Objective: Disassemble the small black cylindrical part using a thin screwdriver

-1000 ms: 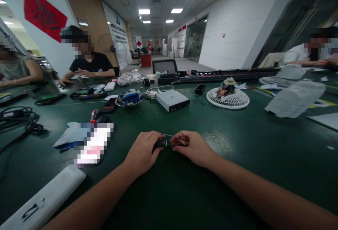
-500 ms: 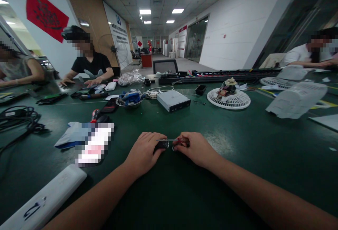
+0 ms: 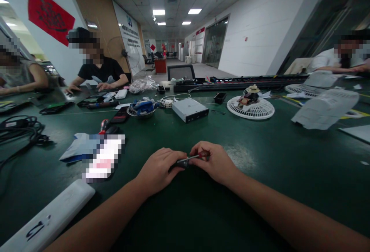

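Left hand [image 3: 157, 169] closed over a small dark part [image 3: 177, 163], pressed low against the matte green surface [image 3: 260, 190]. Right hand [image 3: 215, 161] pinching a slim screwdriver [image 3: 194, 157] — red handle, thin metal shaft — tip laid against the part, midway between both hands. Further out: a flat grey metal box [image 3: 190, 110], a round white slatted fan grille [image 3: 250, 108] to its right, a shallow steel bowl [image 3: 141, 111] to its left — and a long, rounded white plastic bar [image 3: 49, 219] beside the left forearm.

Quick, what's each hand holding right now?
Left hand: closed on a small dark part.
Right hand: closed on a screwdriver, tip at the part.
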`<state>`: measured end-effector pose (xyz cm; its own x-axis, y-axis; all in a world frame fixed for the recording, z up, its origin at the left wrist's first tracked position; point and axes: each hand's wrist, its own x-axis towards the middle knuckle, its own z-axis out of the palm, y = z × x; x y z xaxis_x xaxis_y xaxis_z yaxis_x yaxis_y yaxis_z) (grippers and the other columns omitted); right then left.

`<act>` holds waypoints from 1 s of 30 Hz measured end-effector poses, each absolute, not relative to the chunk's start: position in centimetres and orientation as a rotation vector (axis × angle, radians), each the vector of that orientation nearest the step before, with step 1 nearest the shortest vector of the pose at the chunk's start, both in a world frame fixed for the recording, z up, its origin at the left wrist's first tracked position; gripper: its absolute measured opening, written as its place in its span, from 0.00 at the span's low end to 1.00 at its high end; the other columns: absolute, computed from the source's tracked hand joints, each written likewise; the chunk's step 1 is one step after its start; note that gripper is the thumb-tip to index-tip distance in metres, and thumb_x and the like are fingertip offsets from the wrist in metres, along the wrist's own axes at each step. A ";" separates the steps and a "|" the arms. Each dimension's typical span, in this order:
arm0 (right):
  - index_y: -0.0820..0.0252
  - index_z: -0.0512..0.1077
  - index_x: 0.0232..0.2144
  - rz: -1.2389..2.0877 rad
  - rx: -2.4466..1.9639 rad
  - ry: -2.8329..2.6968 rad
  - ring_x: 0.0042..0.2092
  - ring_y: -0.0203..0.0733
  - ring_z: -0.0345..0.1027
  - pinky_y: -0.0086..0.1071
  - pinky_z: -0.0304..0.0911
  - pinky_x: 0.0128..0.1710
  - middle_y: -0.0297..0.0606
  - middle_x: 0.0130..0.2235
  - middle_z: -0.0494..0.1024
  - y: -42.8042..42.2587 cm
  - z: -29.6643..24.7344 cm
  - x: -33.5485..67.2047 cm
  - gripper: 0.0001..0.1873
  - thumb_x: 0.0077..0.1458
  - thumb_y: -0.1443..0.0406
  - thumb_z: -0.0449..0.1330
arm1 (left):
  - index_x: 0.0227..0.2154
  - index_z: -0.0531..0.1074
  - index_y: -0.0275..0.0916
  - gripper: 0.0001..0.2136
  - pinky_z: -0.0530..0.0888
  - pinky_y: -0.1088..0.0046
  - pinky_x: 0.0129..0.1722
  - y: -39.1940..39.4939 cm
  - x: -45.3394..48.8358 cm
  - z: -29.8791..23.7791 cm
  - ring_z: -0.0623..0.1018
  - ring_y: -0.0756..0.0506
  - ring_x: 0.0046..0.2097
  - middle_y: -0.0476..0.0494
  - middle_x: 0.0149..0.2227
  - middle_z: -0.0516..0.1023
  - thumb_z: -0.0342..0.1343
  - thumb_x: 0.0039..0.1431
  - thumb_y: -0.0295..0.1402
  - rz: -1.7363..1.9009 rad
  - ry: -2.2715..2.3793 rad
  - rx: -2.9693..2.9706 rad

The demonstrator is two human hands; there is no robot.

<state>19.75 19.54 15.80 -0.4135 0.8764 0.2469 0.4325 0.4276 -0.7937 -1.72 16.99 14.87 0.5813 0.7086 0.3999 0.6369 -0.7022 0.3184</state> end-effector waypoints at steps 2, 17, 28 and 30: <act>0.59 0.67 0.22 0.855 -1.156 -2.023 0.31 0.36 0.68 0.30 0.60 0.31 0.34 0.32 0.77 19.6 15.8 19.8 0.11 0.49 0.66 0.66 | 0.51 0.67 0.42 0.14 0.73 0.62 0.46 17.0 -1.9 14.7 0.77 0.44 0.45 0.43 0.47 0.78 0.55 0.62 0.29 0.805 1.112 2.668; 0.60 0.70 0.26 0.961 -1.213 -1.958 0.27 0.34 0.62 0.30 0.57 0.28 0.29 0.25 0.71 19.7 15.6 19.6 0.07 0.47 0.65 0.66 | 0.49 0.67 0.42 0.14 0.74 0.65 0.48 16.9 -1.8 14.5 0.78 0.45 0.47 0.46 0.48 0.77 0.55 0.61 0.28 0.806 1.106 2.668; 0.61 0.72 0.32 1.283 -1.070 -1.952 0.31 0.37 0.67 0.31 0.63 0.32 0.32 0.30 0.74 20.2 14.6 19.8 0.10 0.45 0.66 0.67 | 0.48 0.68 0.41 0.12 0.74 0.66 0.48 16.8 -1.9 14.5 0.77 0.46 0.48 0.45 0.48 0.78 0.53 0.63 0.26 0.822 0.889 2.812; 0.60 0.73 0.32 1.236 -1.080 -1.992 0.30 0.36 0.65 0.30 0.61 0.30 0.31 0.28 0.72 20.0 14.5 19.8 0.08 0.46 0.67 0.66 | 0.47 0.68 0.41 0.11 0.74 0.65 0.49 16.7 -1.9 14.3 0.77 0.46 0.49 0.45 0.50 0.77 0.51 0.63 0.25 0.810 0.865 2.867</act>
<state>19.76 19.97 14.53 -0.5234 0.8511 0.0403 0.3417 0.2529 -0.9051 -1.88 16.68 14.34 0.7082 0.5256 0.4714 0.5050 -0.8437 0.1821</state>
